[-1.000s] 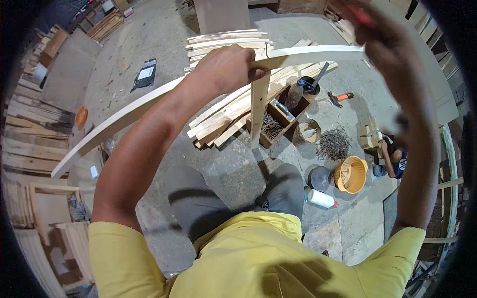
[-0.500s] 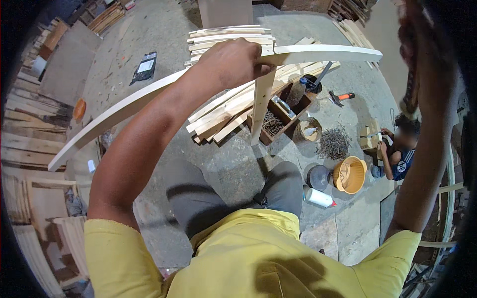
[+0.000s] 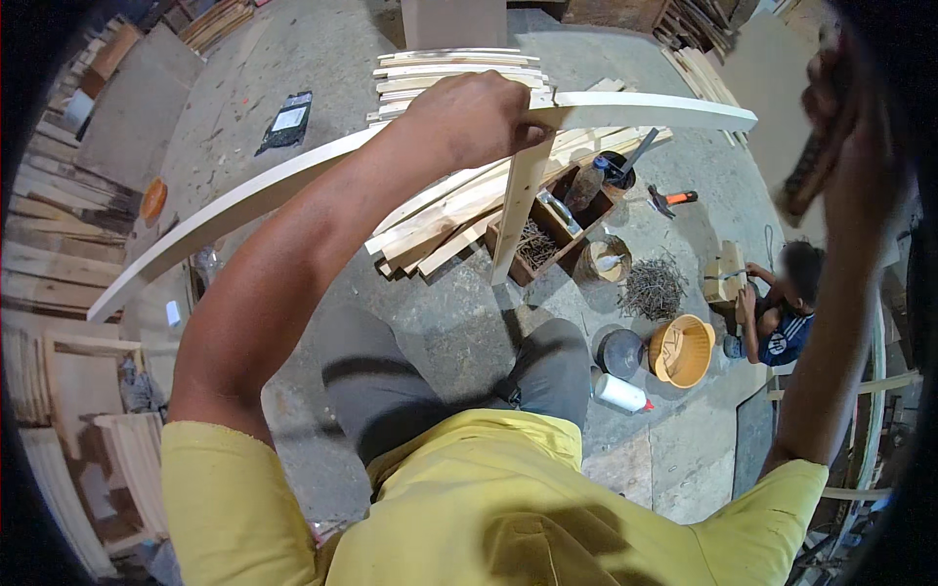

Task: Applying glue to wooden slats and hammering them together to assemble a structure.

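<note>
A long pale wooden slat [image 3: 655,109] runs across in front of me, looking bent in this view. An upright wooden piece [image 3: 518,200] meets its underside, forming a T. My left hand [image 3: 479,117] is closed on the slat right at that joint. A small nail-like point [image 3: 554,95] shows just beside its fingers, too small to be sure of. Raised at the upper right, my right hand [image 3: 865,146] grips a hammer by its dark brown handle [image 3: 806,171]. The hammer's head is lost in the dark rim and blur.
Beyond the joint lie stacked slats [image 3: 449,220] and a wooden box [image 3: 562,230] of nails and a bottle. To the right are a nail pile [image 3: 655,288], an orange-handled hammer [image 3: 674,200], a yellow basket [image 3: 699,342] and a white bottle [image 3: 620,393]. Another person [image 3: 782,313] crouches, holding a wooden block.
My right hand and the hammer have shifted slightly, the handle tilting more to the left at its lower end. The left hand keeps its hold on the slat. The view has moved a little.
</note>
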The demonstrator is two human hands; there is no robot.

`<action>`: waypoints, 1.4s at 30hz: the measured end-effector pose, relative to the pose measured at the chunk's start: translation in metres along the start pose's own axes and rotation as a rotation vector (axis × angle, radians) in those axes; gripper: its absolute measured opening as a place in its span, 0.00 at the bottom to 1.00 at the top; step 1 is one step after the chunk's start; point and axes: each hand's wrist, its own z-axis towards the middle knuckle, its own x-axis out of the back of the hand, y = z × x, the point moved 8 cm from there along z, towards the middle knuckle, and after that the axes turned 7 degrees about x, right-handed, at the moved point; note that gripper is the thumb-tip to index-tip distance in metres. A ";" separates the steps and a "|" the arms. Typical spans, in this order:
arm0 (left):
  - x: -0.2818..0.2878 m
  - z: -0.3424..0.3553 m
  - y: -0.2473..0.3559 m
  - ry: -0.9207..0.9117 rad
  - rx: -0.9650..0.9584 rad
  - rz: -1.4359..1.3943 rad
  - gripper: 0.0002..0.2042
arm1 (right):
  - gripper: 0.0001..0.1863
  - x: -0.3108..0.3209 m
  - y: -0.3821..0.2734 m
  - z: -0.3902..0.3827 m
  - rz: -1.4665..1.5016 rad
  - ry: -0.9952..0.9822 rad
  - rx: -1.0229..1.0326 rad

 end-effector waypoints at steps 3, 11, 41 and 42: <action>-0.004 0.004 0.000 -0.090 0.053 0.040 0.22 | 0.17 -0.058 -0.020 -0.037 0.218 -0.179 -0.233; -0.004 0.004 -0.003 -0.051 0.020 -0.002 0.21 | 0.19 -0.019 0.005 -0.019 0.280 -0.042 -0.278; 0.002 0.000 -0.008 -0.030 0.051 0.030 0.21 | 0.23 -0.062 -0.063 -0.017 0.158 -0.212 -0.179; 0.003 0.000 -0.008 -0.018 0.049 0.061 0.21 | 0.25 -0.073 -0.067 -0.021 0.140 -0.340 -0.133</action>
